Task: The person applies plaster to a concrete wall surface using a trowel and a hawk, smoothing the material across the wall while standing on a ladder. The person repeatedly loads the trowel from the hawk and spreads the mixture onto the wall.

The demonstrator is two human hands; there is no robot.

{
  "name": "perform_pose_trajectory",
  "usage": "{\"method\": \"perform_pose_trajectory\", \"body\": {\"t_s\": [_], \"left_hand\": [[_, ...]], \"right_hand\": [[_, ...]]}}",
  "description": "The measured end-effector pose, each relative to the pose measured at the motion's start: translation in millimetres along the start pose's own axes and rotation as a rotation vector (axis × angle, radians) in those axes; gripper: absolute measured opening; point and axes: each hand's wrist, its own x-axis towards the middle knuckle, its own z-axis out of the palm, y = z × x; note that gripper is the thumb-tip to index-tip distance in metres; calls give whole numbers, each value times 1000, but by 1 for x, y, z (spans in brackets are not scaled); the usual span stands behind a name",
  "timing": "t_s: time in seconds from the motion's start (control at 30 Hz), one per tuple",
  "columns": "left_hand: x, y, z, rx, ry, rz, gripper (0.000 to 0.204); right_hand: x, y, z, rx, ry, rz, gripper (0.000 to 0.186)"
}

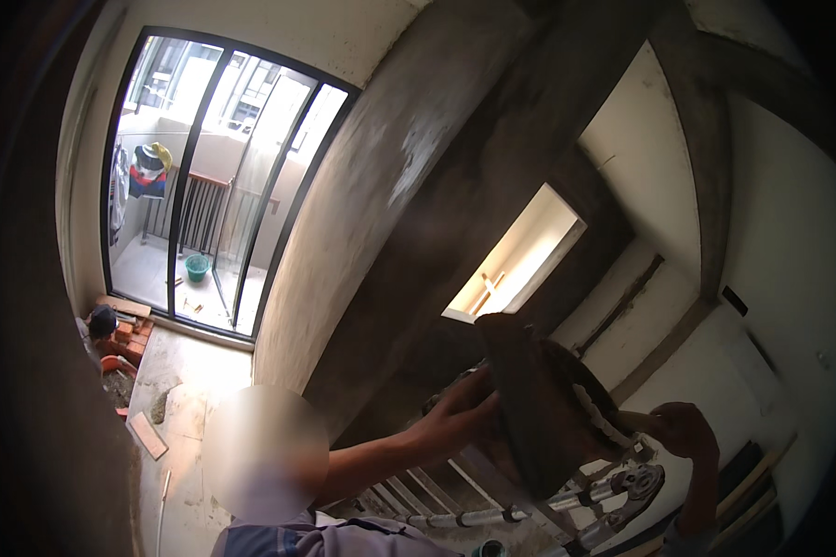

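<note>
In front of me is a long, dark, flat board (pixel 529 418), steeply tilted. My left hand (pixel 471 401) grips its left edge, the forearm reaching across from the lower left. On the right my right hand (pixel 683 431) is closed round a pale handle (pixel 633 421) that runs toward the board. Ragged whitish material (pixel 593 408) clings along a dark curved edge between board and handle. The scene is too dark to tell what tool the handle belongs to, or how it joins the board.
A metal folding ladder (pixel 506 516) stands below my hands. Dark plastered wall rises ahead, with a bright opening (pixel 520 255). At far left are red bricks (pixel 136 340), an orange tub (pixel 118 365) and a loose plank (pixel 149 436). Beyond the sliding door (pixel 188 176) sits a green bucket (pixel 197 267).
</note>
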Motion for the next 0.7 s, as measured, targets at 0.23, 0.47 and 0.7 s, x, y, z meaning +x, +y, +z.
{"method": "perform_pose_trajectory", "body": {"t_s": [0.23,0.47,0.7], "left_hand": [[93,9,21,35,-123,142,54],[121,6,26,498,-198,300,48],[134,31,21,1136,-33,327,44]], "right_hand": [[-4,-21,-36,-183,95,-159,28],[-90,3,-27,-536,174,237,49],[-95,-28,8,-327,218,355,49]]}}
